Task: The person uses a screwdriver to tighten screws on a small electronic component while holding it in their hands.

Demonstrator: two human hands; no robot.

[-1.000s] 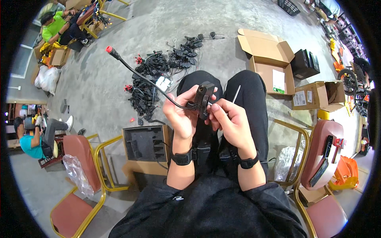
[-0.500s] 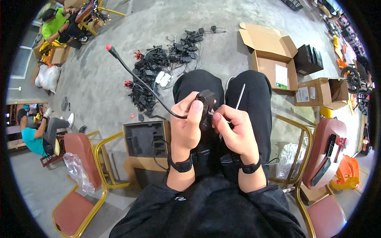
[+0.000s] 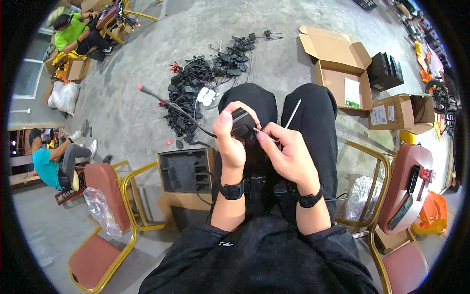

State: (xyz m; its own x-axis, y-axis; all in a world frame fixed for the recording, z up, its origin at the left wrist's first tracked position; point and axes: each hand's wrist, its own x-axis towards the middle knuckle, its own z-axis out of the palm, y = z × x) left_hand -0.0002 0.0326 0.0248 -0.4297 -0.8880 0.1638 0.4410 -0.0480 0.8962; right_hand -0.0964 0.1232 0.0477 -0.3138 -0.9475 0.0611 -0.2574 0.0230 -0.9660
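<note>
My left hand [image 3: 231,142] is closed round a small black plastic housing [image 3: 242,123], held above my lap. A black cable [image 3: 178,108] with a red tip runs out from this hand to the upper left. Between thumb and fingers my right hand [image 3: 289,153] pinches a thin metal rod [image 3: 293,113]. One length of the rod sticks up past the knuckles. A short metal end shows at the fingertips, against the housing's lower right side. It looks bent like a hex key, but the fingers hide the middle.
A heap of black cabled parts [image 3: 188,88] lies on the floor ahead, a white piece [image 3: 206,96] on it. An open carton [image 3: 338,78] stands ahead right; a foam-lined box [image 3: 185,171] is at my left. Chairs [image 3: 105,196] flank me. Two people [image 3: 73,34] sit at the left.
My left hand has turned the housing, so a broader face shows, and raised it slightly. The red cable tip has dropped lower. My right hand has followed with the rod.
</note>
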